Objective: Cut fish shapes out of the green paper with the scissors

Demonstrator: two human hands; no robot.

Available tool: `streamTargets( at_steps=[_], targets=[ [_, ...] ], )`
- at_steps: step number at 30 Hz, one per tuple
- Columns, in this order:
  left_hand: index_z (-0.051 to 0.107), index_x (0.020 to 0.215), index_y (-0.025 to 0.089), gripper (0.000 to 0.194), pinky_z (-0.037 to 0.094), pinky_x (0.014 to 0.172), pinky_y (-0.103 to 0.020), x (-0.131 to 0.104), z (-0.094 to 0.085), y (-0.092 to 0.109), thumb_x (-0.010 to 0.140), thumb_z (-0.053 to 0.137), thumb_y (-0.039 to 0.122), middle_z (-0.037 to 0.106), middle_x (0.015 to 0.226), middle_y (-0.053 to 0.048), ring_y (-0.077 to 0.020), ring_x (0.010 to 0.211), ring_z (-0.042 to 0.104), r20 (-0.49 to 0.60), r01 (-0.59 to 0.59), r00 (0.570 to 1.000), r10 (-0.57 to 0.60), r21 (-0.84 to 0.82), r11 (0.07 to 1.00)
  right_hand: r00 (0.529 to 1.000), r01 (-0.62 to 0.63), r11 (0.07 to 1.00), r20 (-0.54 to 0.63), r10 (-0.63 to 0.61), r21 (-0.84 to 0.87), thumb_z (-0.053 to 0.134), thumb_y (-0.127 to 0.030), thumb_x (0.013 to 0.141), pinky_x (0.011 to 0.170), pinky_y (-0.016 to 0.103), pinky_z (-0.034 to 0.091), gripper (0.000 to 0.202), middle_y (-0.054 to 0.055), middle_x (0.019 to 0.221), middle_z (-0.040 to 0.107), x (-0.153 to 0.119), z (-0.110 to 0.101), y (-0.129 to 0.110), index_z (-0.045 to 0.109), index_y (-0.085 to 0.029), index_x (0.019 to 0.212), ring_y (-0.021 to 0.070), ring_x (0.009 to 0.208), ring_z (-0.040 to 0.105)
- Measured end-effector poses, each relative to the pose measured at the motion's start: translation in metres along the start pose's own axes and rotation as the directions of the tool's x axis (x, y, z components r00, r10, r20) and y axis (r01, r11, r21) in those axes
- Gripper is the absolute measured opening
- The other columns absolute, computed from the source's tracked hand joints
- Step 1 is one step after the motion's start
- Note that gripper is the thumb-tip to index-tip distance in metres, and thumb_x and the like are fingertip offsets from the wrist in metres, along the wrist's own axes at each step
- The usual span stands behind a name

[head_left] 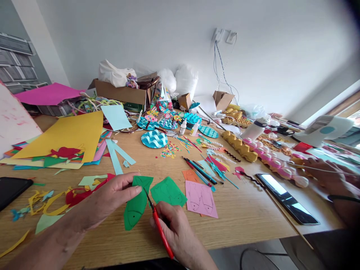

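My left hand [116, 195] pinches the upper part of a green paper [136, 208] with a fish outline drawn on it, the fish's eye near the bottom. In my right hand [176, 225] are red-handled scissors [160, 230], their blades at the right edge of that paper. Another green sheet [168, 192] with drawn outlines lies just to the right. Beside it rests a pink sheet [201, 198] bearing two drawn fish, partly over an orange sheet [191, 175]. Part of the scissors' handle is hidden by my fingers.
Paper scraps [52, 198] and a dark phone [14, 191] lie to the left, below stacked coloured sheets [67, 131]. Pens [199, 172], wavy blue discs [154, 139], glue bottles [182, 127] and egg-carton strips [239, 146] spread across the table. A co-worker's hand [323, 174] is at right, near another phone [287, 198].
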State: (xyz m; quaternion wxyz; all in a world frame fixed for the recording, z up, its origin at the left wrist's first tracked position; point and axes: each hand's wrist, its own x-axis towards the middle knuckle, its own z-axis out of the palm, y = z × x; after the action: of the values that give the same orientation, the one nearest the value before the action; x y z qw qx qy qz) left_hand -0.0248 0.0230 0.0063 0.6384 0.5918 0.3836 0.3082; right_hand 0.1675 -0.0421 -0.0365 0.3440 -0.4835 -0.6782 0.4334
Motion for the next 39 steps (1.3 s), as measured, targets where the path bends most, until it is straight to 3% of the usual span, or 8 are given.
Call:
streamTargets(
  at_steps=[9, 16, 19, 24, 29, 34, 39],
  targets=[
    [0.073, 0.079, 0.025, 0.014, 0.047, 0.073, -0.026, 0.000, 0.002, 0.000, 0.080, 0.068, 0.038, 0.067, 0.077, 0.002, -0.0191, 0.081, 0.059, -0.033, -0.029, 0.999, 0.030, 0.027, 0.999, 1.000, 0.013, 1.000, 0.003, -0.013, 0.012, 0.047, -0.034, 0.093, 0.050, 0.023, 0.022, 0.033, -0.006, 0.059, 0.034, -0.001, -0.002, 0.001, 0.036, -0.020, 0.065, 0.0094, 0.055, 0.029],
    [0.063, 0.070, 0.022, 0.026, 0.037, 0.055, -0.022, 0.005, -0.007, -0.003, 0.080, 0.066, 0.046, 0.049, 0.061, 0.006, -0.0128, 0.059, 0.042, -0.024, 0.021, 1.000, -0.019, 0.093, 0.995, 1.000, 0.008, 0.999, 0.017, -0.007, -0.037, 0.048, -0.033, 0.093, 0.051, 0.023, 0.023, 0.032, -0.005, 0.059, 0.036, 0.000, -0.002, -0.001, 0.037, -0.020, 0.066, 0.0095, 0.056, 0.029],
    [0.060, 0.069, 0.021, 0.029, 0.034, 0.053, -0.020, 0.005, -0.005, -0.004, 0.080, 0.067, 0.047, 0.045, 0.060, 0.007, -0.0111, 0.056, 0.037, -0.031, 0.027, 0.999, -0.026, 0.035, 0.999, 1.000, 0.003, 1.000, 0.015, -0.003, -0.006, 0.048, -0.034, 0.093, 0.051, 0.023, 0.023, 0.033, -0.005, 0.060, 0.036, 0.000, -0.001, 0.000, 0.039, -0.019, 0.066, 0.0094, 0.056, 0.030],
    [0.064, 0.069, 0.021, 0.026, 0.041, 0.058, -0.020, 0.004, 0.009, -0.001, 0.073, 0.074, 0.045, 0.053, 0.061, 0.007, -0.0110, 0.060, 0.045, -0.125, 0.015, 0.992, -0.035, -0.158, 0.987, 0.997, -0.072, 0.986, 0.034, 0.067, 0.149, 0.049, -0.039, 0.094, 0.050, 0.021, 0.027, 0.033, -0.005, 0.061, 0.040, 0.000, 0.004, 0.002, 0.043, -0.019, 0.068, 0.0090, 0.055, 0.034],
    [0.067, 0.075, 0.022, 0.029, 0.044, 0.054, -0.020, 0.004, 0.021, 0.004, 0.062, 0.083, 0.043, 0.057, 0.056, 0.008, -0.0101, 0.055, 0.049, -0.187, 0.049, 0.975, -0.119, -0.341, 0.939, 0.990, -0.141, 0.946, 0.036, 0.136, 0.293, 0.049, -0.050, 0.091, 0.043, 0.019, 0.030, 0.038, -0.005, 0.057, 0.041, 0.001, 0.014, 0.002, 0.045, -0.020, 0.069, 0.0087, 0.047, 0.039],
    [0.068, 0.076, 0.022, 0.035, 0.048, 0.055, -0.020, 0.004, 0.027, 0.004, 0.055, 0.088, 0.041, 0.065, 0.059, 0.007, -0.0106, 0.057, 0.054, -0.257, 0.026, 0.956, -0.143, -0.410, 0.912, 0.990, -0.131, 0.936, -0.011, 0.142, 0.326, 0.049, -0.054, 0.092, 0.041, 0.018, 0.030, 0.043, -0.006, 0.053, 0.040, 0.002, 0.019, 0.000, 0.045, -0.020, 0.067, 0.0077, 0.045, 0.038],
    [0.069, 0.077, 0.022, 0.032, 0.043, 0.049, -0.017, 0.005, 0.033, 0.001, 0.056, 0.088, 0.038, 0.062, 0.055, 0.008, -0.0091, 0.052, 0.050, -0.293, 0.012, 0.944, -0.152, -0.430, 0.903, 0.988, -0.139, 0.903, 0.000, 0.152, 0.407, 0.052, -0.068, 0.085, 0.040, 0.017, 0.029, 0.052, -0.006, 0.053, 0.041, 0.005, 0.022, -0.004, 0.044, -0.019, 0.068, 0.0068, 0.043, 0.038]
  ],
)
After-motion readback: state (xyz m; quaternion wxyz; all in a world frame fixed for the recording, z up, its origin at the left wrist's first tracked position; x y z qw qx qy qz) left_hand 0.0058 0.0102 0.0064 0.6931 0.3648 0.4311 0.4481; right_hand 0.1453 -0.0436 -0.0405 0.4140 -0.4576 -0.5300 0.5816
